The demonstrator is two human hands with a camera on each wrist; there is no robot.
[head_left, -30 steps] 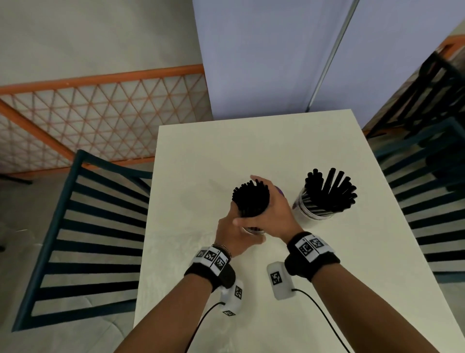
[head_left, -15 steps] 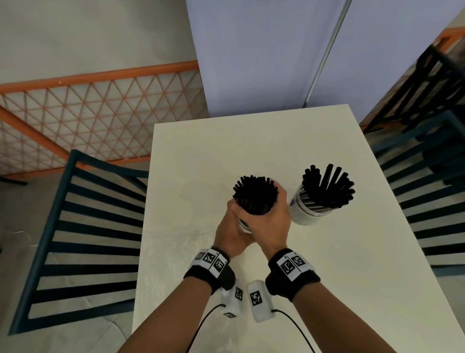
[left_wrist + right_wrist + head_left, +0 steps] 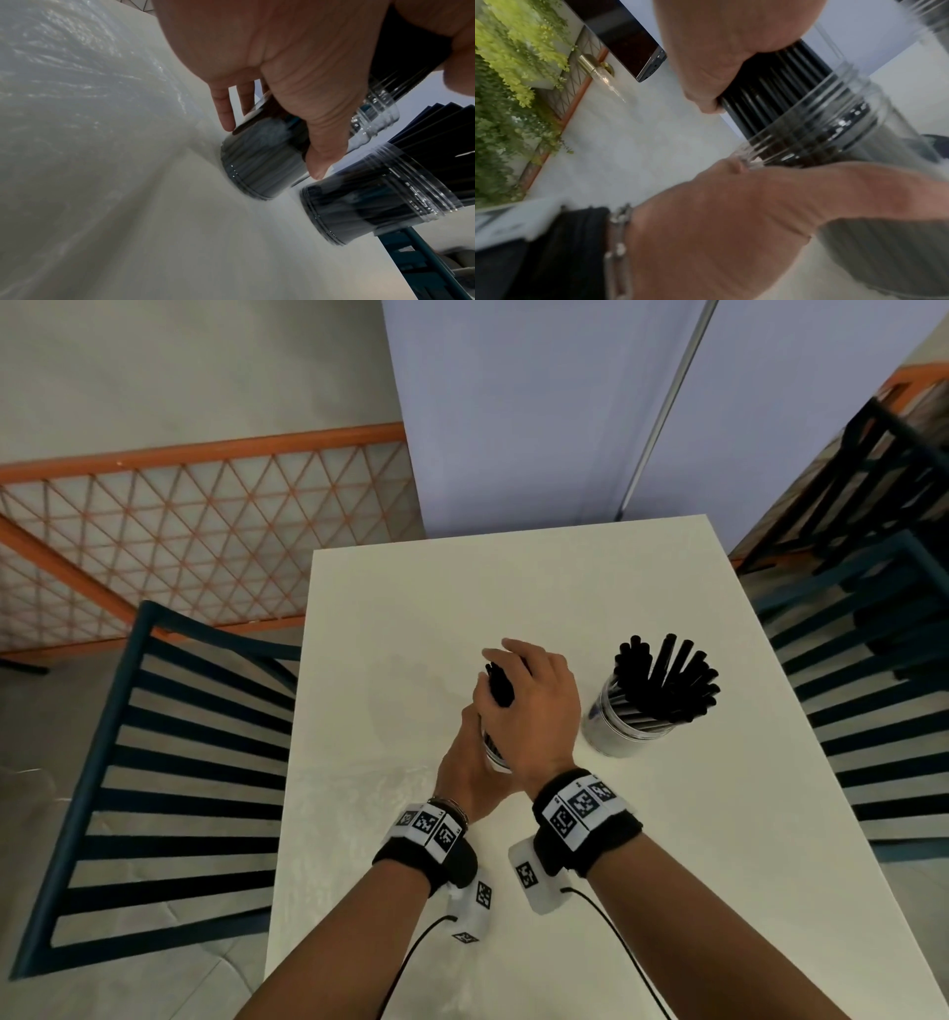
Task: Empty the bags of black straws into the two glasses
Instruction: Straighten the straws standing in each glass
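White wristbands on both forearms carry black-and-white square code tags; no readable lettering appears on them or on either glass. Near the centre of the white table, a clear, ribbed-rim glass stands upright, packed with a bundle of black straws. The left hand wraps the lower wall of this glass from its 8 o'clock side, the thumb pressed down the near wall and the fingertips curling round the far side. The right hand closes over the straws above the rim, its fingers clenched about the bundle so that only a few straw ends show past the knuckles at about 10 o'clock. A second glass, of the same clear cylindrical shape with a grooved rim, stands at 3 o'clock of the first, near it but apart, untouched by either hand; its own black straws fan loosely outward above the rim. The table surface is smooth and matt. Dark blue slatted chairs flank the table at 9 and 3 o'clock, and an orange-framed lattice fence runs beyond at 10 o'clock.
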